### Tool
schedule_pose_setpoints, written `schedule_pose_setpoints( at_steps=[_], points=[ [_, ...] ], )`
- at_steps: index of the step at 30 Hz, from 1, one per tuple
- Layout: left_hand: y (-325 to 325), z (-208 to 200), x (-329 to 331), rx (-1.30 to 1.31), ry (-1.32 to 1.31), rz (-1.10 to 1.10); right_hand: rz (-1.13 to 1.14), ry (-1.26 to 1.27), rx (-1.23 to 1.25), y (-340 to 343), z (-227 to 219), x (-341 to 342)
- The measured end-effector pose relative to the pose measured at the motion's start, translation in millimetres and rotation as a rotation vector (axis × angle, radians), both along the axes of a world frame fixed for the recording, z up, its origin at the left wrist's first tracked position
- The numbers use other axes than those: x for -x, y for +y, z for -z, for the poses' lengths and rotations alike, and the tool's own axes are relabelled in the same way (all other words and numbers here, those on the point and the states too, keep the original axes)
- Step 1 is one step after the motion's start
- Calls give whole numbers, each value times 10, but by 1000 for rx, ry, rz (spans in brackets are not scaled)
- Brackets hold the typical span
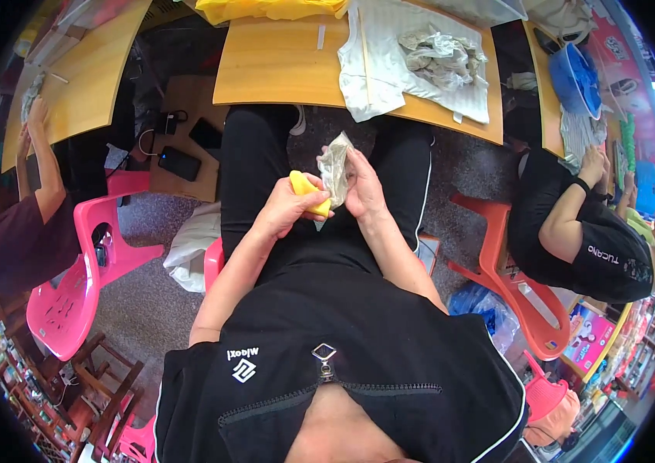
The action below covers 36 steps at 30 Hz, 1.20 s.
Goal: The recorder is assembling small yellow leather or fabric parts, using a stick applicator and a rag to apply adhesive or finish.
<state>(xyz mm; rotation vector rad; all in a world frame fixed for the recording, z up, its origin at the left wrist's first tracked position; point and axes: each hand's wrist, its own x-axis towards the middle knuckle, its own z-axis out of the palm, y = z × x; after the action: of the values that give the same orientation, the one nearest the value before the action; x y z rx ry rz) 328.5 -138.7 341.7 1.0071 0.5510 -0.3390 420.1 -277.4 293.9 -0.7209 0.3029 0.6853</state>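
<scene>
Seated at the wooden table point(281, 69), you work with both hands raised over your lap. Your left hand point(285, 208) is curled around a yellow wedge-shaped tool point(308, 193), fingers wrapped over its top and its tip resting against the clear plastic bag point(335, 166). Your right hand point(364, 189) pinches that crumpled bag between thumb and fingers and holds it upright, just beside the tool. On the table beyond lie a white cloth point(378, 69) and a heap of similar crumpled bags point(439, 54). As a judgement only: the film looks thin and slack, so pressing the tool tip hard could tear it or drag it from the pinch. Held over open lap, anything released would likely fall to the floor point(150, 293).
</scene>
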Motion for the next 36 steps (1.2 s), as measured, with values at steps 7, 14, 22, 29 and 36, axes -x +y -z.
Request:
schedule_pose_setpoints(
  at_steps=[7, 14, 22, 29, 36],
  points=[
    [399, 53, -37, 289, -50, -248, -159, -39, 150, -101, -256, -94],
    [471, 34, -79, 245, -23, -236, -362, -320, 346, 113, -483, 65],
    [414, 66, -99, 94, 25, -173, -316, -268, 402, 161, -481, 72],
    [352, 63, -120, 38, 17, -127, -304, -221, 356, 147, -398, 76],
    [297, 93, -137, 23, -15, -130, -363, -222, 409, 82, -285, 54]
  ],
)
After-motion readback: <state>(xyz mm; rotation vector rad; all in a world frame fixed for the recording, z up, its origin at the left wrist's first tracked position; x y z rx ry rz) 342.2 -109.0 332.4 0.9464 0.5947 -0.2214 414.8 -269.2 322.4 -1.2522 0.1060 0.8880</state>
